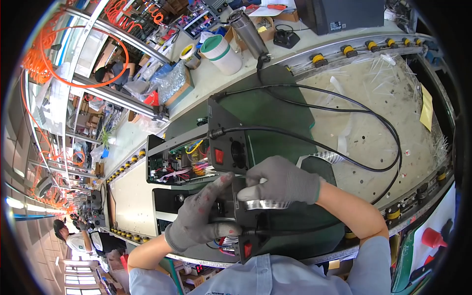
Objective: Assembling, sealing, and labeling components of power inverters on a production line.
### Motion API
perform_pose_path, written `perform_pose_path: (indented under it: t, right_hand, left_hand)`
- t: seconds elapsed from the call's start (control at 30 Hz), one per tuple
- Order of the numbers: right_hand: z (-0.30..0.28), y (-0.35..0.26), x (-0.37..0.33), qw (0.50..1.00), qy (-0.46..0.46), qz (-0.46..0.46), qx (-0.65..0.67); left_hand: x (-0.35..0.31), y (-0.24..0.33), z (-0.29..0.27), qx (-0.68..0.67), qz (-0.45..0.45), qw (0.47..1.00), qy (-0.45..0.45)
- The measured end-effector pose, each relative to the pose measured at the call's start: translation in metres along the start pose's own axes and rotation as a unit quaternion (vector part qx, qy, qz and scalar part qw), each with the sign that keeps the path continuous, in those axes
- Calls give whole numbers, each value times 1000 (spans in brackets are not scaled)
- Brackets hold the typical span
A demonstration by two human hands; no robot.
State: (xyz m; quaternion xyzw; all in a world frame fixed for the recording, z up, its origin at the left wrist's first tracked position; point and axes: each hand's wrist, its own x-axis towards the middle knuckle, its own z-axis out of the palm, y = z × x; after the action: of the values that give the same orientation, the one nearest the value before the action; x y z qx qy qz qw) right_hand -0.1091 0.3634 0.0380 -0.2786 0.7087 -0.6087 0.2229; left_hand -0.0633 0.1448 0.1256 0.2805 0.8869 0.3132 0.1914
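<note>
Two black metal cases with wiring inside stand side by side on a dark green mat (pixel 290 105). My left hand (pixel 199 216), in a stained grey glove, grips the near case (pixel 241 216) behind its end panel, with thumb and forefinger spread along it. In a matching glove, my right hand (pixel 282 182) is closed at the panel's outer face; what its fingers pinch is hidden. Just below its thumb sits a silver ribbed hose piece (pixel 268 204). The far case (pixel 223 132) carries a red switch (pixel 219 156), a round fan grille (pixel 238 155) and a plugged-in black cable (pixel 280 130).
Black cables loop across the right side over the worktop (pixel 364 142). Another silver ribbed piece (pixel 330 156) lies beyond my right wrist. Yellow-and-black rollers (pixel 319 60) line the bench edge. Behind stand a white tub (pixel 221 54), a steel bottle (pixel 247 34) and a black monitor (pixel 339 17). Two people work at left.
</note>
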Motion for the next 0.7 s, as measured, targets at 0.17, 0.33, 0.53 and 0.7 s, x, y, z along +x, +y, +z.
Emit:
perform_pose_path:
  t: [0.17,0.33,0.53,0.7]
  right_hand:
    - [-57,-1,-81,958,266,65,-81]
    - [-87,-5,-171,759,481,243,-365]
    - [-53,111,-213,742,492,298,-344]
    - [-45,133,-196,811,334,335,-345]
  left_hand:
    - [-4,-11,3,-129,-86,988,-20]
    - [3,-6,4,-160,-56,985,-4]
    - [17,-23,15,-73,62,995,33]
    - [2,0,13,33,93,991,91]
